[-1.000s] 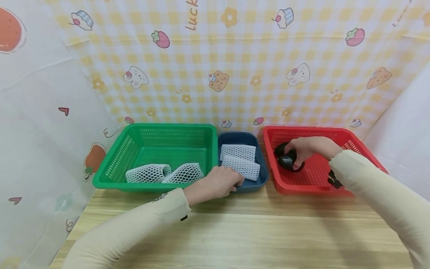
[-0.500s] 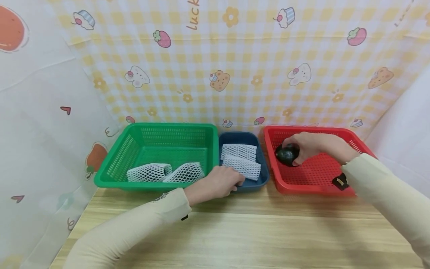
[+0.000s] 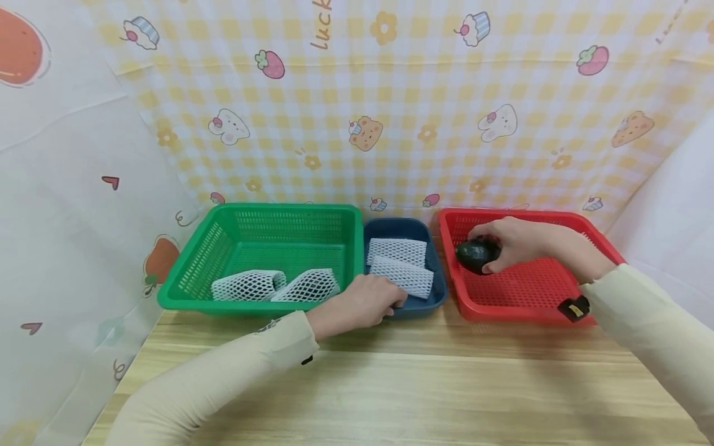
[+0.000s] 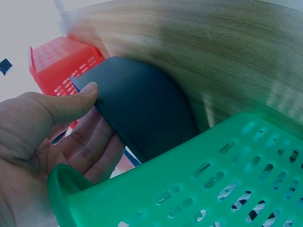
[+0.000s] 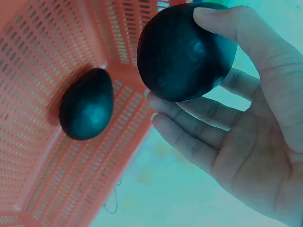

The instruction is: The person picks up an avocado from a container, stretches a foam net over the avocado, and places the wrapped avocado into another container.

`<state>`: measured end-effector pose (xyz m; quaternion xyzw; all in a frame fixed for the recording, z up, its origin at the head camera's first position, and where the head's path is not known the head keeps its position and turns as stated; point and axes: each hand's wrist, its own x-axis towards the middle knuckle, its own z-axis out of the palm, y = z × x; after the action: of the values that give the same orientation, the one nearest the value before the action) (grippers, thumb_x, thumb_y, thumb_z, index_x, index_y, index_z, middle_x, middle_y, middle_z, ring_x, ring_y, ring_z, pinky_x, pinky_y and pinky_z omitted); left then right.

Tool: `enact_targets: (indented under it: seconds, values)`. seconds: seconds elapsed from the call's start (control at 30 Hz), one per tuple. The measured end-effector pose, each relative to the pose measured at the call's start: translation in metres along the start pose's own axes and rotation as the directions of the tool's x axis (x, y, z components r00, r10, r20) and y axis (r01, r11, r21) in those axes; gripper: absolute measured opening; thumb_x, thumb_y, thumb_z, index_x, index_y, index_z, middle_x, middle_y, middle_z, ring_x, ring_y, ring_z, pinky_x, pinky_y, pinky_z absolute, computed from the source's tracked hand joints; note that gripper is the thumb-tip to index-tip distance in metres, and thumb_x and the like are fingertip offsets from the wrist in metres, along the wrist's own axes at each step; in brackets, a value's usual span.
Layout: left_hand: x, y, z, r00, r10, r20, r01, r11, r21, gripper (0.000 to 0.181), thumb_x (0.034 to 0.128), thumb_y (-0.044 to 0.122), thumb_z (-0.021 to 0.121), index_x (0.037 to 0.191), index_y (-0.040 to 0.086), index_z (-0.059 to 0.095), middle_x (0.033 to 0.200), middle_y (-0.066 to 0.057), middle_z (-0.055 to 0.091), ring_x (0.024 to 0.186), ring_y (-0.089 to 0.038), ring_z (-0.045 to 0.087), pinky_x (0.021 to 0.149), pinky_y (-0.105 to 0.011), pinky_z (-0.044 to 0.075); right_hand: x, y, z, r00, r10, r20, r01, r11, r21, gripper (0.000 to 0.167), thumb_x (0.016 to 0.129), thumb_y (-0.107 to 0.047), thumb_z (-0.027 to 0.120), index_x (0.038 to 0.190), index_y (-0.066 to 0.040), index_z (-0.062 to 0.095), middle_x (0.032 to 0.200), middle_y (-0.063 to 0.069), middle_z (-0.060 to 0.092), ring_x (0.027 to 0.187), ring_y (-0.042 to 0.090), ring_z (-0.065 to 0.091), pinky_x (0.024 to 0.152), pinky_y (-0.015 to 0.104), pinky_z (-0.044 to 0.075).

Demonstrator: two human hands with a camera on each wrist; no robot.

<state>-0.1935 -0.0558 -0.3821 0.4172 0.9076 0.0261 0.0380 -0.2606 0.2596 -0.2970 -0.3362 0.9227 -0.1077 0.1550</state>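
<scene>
Right fingers (image 5: 184,141) curl round an avocado (image 5: 182,56); left fingers (image 4: 108,163) pinch the blue tray's rim (image 3: 424,308).

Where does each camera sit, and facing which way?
Head-worn: forward and down at green basket, blue bin, red basket; left hand, right hand and sleeves show.
On left wrist: towards the left hand, gripping the blue bin.
On right wrist: towards the right hand, holding a dark fruit.
Head and left wrist share the blue bin.

Left basket (image 3: 287,224) is green, right basket (image 3: 519,286) red, tray (image 3: 398,228) navy — foam nets (image 3: 403,276) white, avocado (image 3: 473,256) blackish-green, far cloth (image 3: 312,111) yellow-checked.
</scene>
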Motion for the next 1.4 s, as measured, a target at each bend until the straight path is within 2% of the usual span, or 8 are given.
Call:
enact_targets:
  seconds: [0.2, 0.33, 0.57, 0.77, 1.0, 1.2, 1.4]
  values:
    - [-0.001, 0.001, 0.000, 1.000, 0.003, 0.002, -0.003, 1.000, -0.004, 0.019, 0.0953, 0.018, 0.074, 0.083, 0.022, 0.061, 0.072, 0.011, 0.053, 0.067, -0.011, 0.052, 0.054, -0.025, 0.043, -0.003, -0.018, 0.004, 1.000, -0.030, -0.005, 0.029, 0.999, -0.015, 0.064, 0.072, -0.029, 0.092, 0.125, -0.006, 0.064, 0.109, 0.001, 0.064, 0.097, 0.022, 0.059, 0.078, 0.039, 0.057]
    - [-0.001, 0.001, 0.000, 1.000, 0.009, -0.003, -0.009, 1.000, -0.002, 0.019, 0.0950, 0.018, 0.074, 0.082, 0.022, 0.061, 0.071, 0.011, 0.053, 0.066, -0.011, 0.052, 0.053, -0.025, 0.043, -0.006, -0.028, 0.006, 0.997, -0.063, -0.035, 0.062, 0.998, -0.028, 0.062, 0.073, -0.032, 0.091, 0.124, -0.008, 0.064, 0.109, -0.002, 0.063, 0.096, 0.020, 0.059, 0.077, 0.038, 0.056]
    - [-0.001, 0.000, 0.000, 1.000, 0.007, -0.009, -0.006, 1.000, 0.019, 0.022, 0.0941, 0.018, 0.076, 0.080, 0.023, 0.060, 0.071, 0.012, 0.052, 0.066, -0.010, 0.052, 0.052, -0.026, 0.043, -0.009, -0.046, 0.011, 0.992, -0.105, -0.076, 0.102, 0.994, -0.049, 0.056, 0.075, -0.028, 0.089, 0.122, -0.013, 0.064, 0.107, -0.005, 0.062, 0.095, 0.018, 0.058, 0.076, 0.036, 0.054]
    - [-0.001, 0.000, 0.000, 1.000, 0.010, -0.008, -0.010, 1.000, 0.003, 0.019, 0.0942, 0.018, 0.076, 0.082, 0.023, 0.062, 0.072, 0.012, 0.053, 0.067, -0.011, 0.053, 0.052, -0.025, 0.043, -0.010, -0.065, 0.021, 0.991, -0.122, -0.050, 0.118, 0.990, -0.078, 0.060, 0.075, -0.031, 0.088, 0.127, -0.017, 0.062, 0.111, -0.004, 0.060, 0.099, 0.019, 0.057, 0.077, 0.036, 0.054]
    - [0.000, -0.001, -0.001, 1.000, -0.009, 0.001, 0.009, 1.000, -0.003, 0.019, 0.0938, 0.019, 0.076, 0.081, 0.023, 0.062, 0.072, 0.011, 0.054, 0.067, -0.012, 0.054, 0.052, -0.025, 0.044, -0.012, -0.086, 0.028, 0.988, -0.153, -0.023, 0.150, 0.984, -0.096, 0.067, 0.078, -0.040, 0.085, 0.135, -0.014, 0.060, 0.124, 0.003, 0.059, 0.106, 0.020, 0.056, 0.077, 0.038, 0.056]
    - [-0.001, 0.001, -0.002, 1.000, -0.012, 0.000, 0.012, 1.000, -0.002, 0.018, 0.0941, 0.019, 0.076, 0.082, 0.023, 0.063, 0.071, 0.011, 0.053, 0.065, -0.011, 0.053, 0.051, -0.024, 0.043, -0.013, -0.095, 0.036, 0.982, -0.188, -0.013, 0.186, 0.977, -0.101, 0.066, 0.081, -0.043, 0.084, 0.135, -0.013, 0.061, 0.115, -0.004, 0.060, 0.098, 0.013, 0.058, 0.075, 0.033, 0.054]
    - [-0.001, 0.000, -0.002, 1.000, -0.001, -0.016, 0.001, 1.000, 0.005, 0.013, 0.0944, 0.019, 0.075, 0.085, 0.022, 0.066, 0.074, 0.011, 0.056, 0.067, -0.011, 0.054, 0.051, -0.025, 0.044, -0.013, -0.099, 0.042, 0.980, -0.201, 0.015, 0.201, 0.978, -0.056, 0.065, 0.083, -0.044, 0.083, 0.136, -0.014, 0.060, 0.113, -0.007, 0.059, 0.095, 0.011, 0.057, 0.075, 0.031, 0.054]
